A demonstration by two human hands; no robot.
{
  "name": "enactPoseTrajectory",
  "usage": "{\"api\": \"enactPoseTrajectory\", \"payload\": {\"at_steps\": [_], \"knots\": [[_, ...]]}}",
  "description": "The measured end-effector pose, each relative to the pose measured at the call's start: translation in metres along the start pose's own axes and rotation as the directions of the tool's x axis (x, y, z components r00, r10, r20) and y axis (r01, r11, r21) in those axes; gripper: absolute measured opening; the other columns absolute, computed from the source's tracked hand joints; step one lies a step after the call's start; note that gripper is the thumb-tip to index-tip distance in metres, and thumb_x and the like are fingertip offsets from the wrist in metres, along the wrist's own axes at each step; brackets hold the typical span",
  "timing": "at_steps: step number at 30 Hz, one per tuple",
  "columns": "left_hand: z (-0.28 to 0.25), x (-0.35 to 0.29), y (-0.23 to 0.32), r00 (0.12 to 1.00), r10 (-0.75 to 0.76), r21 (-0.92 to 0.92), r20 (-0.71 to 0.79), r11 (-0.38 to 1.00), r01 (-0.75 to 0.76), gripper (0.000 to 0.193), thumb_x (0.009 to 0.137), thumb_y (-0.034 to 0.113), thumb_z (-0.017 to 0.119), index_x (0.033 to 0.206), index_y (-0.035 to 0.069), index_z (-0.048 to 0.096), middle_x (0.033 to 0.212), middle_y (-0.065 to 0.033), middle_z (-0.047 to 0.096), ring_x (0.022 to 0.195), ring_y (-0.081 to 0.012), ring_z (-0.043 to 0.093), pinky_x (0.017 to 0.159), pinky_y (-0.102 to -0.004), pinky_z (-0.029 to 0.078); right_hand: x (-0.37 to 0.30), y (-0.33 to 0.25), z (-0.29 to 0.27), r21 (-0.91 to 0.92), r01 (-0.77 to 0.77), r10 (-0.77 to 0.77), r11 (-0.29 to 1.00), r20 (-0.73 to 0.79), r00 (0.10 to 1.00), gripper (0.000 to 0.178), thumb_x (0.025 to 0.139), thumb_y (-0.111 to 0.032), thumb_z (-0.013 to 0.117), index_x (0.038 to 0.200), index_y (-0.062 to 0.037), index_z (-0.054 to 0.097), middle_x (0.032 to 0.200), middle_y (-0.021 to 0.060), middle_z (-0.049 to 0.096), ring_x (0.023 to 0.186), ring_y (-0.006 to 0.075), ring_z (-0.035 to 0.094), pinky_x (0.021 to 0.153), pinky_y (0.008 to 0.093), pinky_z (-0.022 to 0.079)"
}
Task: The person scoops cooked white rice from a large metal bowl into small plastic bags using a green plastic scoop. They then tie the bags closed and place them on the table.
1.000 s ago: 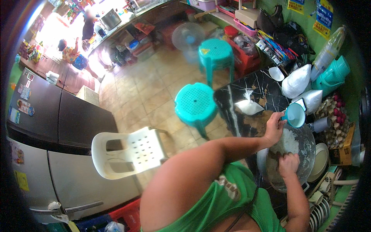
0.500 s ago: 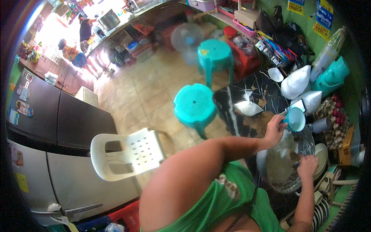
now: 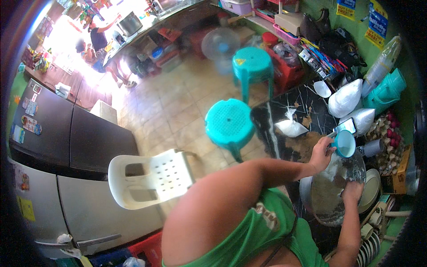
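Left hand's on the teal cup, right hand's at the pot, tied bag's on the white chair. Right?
Bag's place is wrong: the head view shows the tied bag on the black table. Left hand on the teal cup, right hand at the pot stand.

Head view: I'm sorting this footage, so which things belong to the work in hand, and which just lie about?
In use:
teal cup, held in the left hand
metal basin, right hand at it
white stuff inside

Apparently just lying about:
white chair
nearer teal stool
egg trays
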State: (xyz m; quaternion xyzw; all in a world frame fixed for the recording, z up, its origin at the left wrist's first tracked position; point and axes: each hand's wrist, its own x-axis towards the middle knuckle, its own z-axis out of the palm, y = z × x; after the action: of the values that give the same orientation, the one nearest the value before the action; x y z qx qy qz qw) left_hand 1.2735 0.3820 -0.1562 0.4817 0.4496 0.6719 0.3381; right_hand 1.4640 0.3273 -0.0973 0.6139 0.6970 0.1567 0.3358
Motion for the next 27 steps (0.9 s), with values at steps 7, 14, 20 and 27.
{"api": "enactPoseTrajectory", "payload": {"at_steps": [7,14,20,27], "knots": [[-0.002,0.001,0.011,0.999,-0.028,-0.001,0.017,1.000,0.028,0.028,0.070,-0.001,0.066,0.095,0.002,0.052,0.089,-0.0146,0.055,0.079,-0.0275,0.055,0.068,-0.0334,0.045,-0.024,-0.003,0.044,0.071,-0.011,0.010,0.997,0.004,1.000,0.011,0.065,-0.017,0.063,0.074,-0.0133,0.067,0.075,0.0068,0.063,0.080,0.0229,0.060,0.083,0.0364,0.039],[-0.004,0.000,0.012,1.000,0.019,0.018,-0.009,1.000,-0.019,0.027,0.071,0.000,0.066,0.095,0.002,0.052,0.088,-0.0142,0.055,0.076,-0.0255,0.055,0.067,-0.0333,0.045,-0.065,-0.011,-0.004,0.155,0.064,-0.072,0.986,0.043,0.996,0.014,0.061,-0.015,0.064,0.074,-0.0141,0.067,0.076,0.0072,0.063,0.080,0.0231,0.060,0.082,0.0380,0.039],[-0.004,0.000,0.014,1.000,-0.002,0.020,0.016,1.000,0.002,0.028,0.072,0.000,0.065,0.096,0.003,0.052,0.088,-0.0142,0.055,0.076,-0.0258,0.055,0.067,-0.0334,0.045,-0.078,-0.025,-0.022,0.270,0.072,-0.114,0.960,0.142,0.983,0.017,0.057,-0.018,0.065,0.072,-0.0107,0.067,0.074,0.0122,0.063,0.076,0.0279,0.061,0.075,0.0390,0.044],[-0.003,-0.002,0.012,0.999,0.039,-0.001,-0.007,0.999,-0.039,0.027,0.073,-0.001,0.063,0.096,0.002,0.051,0.091,-0.0153,0.055,0.083,-0.0290,0.056,0.071,-0.0336,0.045,-0.073,-0.032,-0.038,0.380,-0.006,-0.085,0.925,0.222,0.971,0.022,0.057,-0.017,0.065,0.076,-0.0078,0.068,0.078,0.0154,0.064,0.079,0.0309,0.061,0.075,0.0381,0.046]]}}
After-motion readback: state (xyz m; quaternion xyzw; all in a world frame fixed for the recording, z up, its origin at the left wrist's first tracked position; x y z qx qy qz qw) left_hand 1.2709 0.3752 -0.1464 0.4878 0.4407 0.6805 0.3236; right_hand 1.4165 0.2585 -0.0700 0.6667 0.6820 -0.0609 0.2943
